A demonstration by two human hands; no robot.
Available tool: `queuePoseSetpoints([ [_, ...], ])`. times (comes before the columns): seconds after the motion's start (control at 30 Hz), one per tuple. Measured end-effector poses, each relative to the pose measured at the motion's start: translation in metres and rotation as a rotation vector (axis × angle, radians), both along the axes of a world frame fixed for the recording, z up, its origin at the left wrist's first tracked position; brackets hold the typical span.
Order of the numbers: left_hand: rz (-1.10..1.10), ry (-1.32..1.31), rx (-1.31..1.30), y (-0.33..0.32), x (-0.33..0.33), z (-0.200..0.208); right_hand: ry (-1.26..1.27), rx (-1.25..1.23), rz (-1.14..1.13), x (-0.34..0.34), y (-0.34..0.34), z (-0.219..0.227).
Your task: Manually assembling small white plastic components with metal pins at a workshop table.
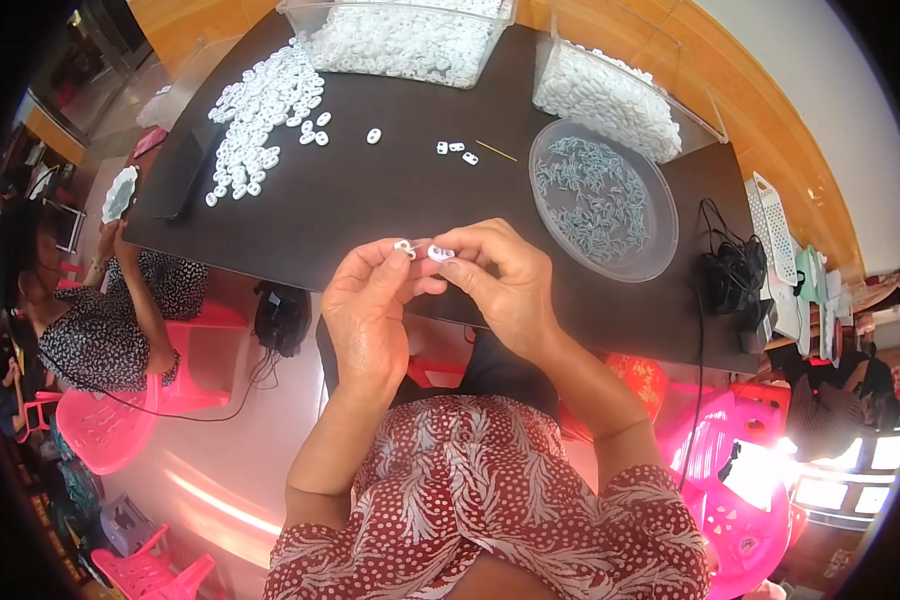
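Note:
Near the table's front edge, my left hand pinches a small white oval plastic piece between thumb and fingertips. Just beside it, my right hand grips a second small white plastic piece the same way. Something thin, like a pin, shows between the two pieces; whether it joins them I cannot tell. Beyond my hands lie a few small white pieces and a thin brass-coloured stick. A loose heap of white oval pieces with holes spreads over the table's left side.
Two clear bins of white pieces, one at the back and one back right, stand on the dark table. A round clear tray holds small grey-blue parts. Black cables lie right. A seated person works at left.

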State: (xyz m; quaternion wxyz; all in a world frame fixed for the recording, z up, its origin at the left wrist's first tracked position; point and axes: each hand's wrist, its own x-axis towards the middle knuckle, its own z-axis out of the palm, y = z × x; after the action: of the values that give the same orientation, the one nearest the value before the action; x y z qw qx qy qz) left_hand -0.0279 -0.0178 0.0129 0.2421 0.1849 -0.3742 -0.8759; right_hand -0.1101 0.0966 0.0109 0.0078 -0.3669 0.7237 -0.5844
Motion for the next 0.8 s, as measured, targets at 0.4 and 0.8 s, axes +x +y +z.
queuePoseSetpoints([
  [0.4,0.023,0.007,0.043,0.007,0.000,-0.006,-0.259,-0.027,0.011,0.006,0.004,0.006],
  [0.8,0.043,-0.003,0.046,0.013,0.002,-0.004,-0.046,0.008,-0.106,0.016,0.007,0.009],
])
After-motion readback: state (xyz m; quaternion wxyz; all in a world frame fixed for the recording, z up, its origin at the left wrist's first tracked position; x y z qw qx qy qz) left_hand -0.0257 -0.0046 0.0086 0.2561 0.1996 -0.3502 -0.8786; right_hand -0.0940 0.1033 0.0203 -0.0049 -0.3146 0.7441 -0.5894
